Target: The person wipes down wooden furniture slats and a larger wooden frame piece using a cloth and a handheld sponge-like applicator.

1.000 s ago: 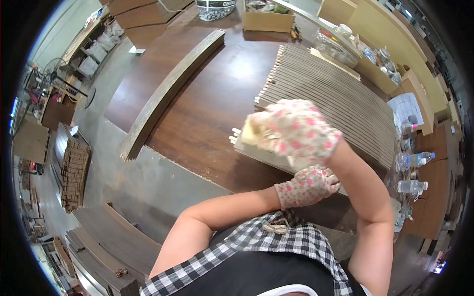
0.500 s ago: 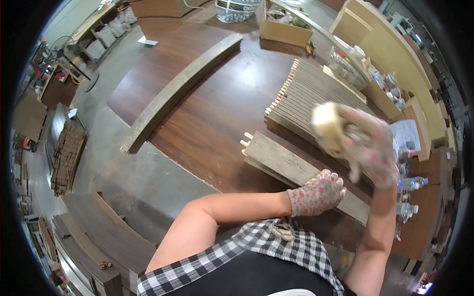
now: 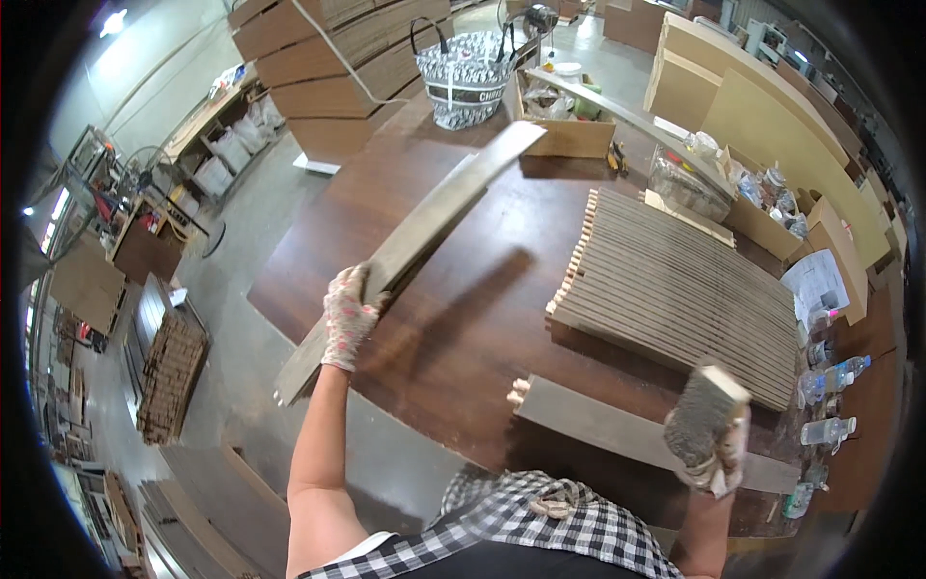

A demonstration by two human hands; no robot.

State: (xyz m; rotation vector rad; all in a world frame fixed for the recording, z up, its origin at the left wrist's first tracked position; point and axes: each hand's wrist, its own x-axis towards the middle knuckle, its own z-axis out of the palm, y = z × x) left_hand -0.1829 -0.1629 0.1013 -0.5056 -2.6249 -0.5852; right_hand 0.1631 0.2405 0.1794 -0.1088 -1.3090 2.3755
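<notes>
My left hand (image 3: 347, 318), in a flowered work glove with bare fingertips, is closed round a long grey-brown board (image 3: 439, 207) at the left. The board slants from the table's left edge toward the back, raised at least in part, with its shadow on the tabletop. My right hand (image 3: 719, 470), gloved too, grips a block (image 3: 702, 417) with a dark, rough face and pale sides, like a sponge or sanding block. It hovers over or rests on a second board (image 3: 603, 425) in front of me; contact is unclear. Pale dowels stick out of that board's left end.
Many narrow slats with pale dowel ends lie side by side in a row (image 3: 685, 289) on the brown table (image 3: 463, 338). Bottles (image 3: 828, 431) and a paper sheet (image 3: 815, 289) lie at the right. A patterned bag (image 3: 465, 82) and a cardboard box (image 3: 569, 137) stand at the back.
My left hand has left the front board and taken hold of the long board at the left, which has shifted and lifted. My right hand has lowered with the block. The view has tilted upward.
</notes>
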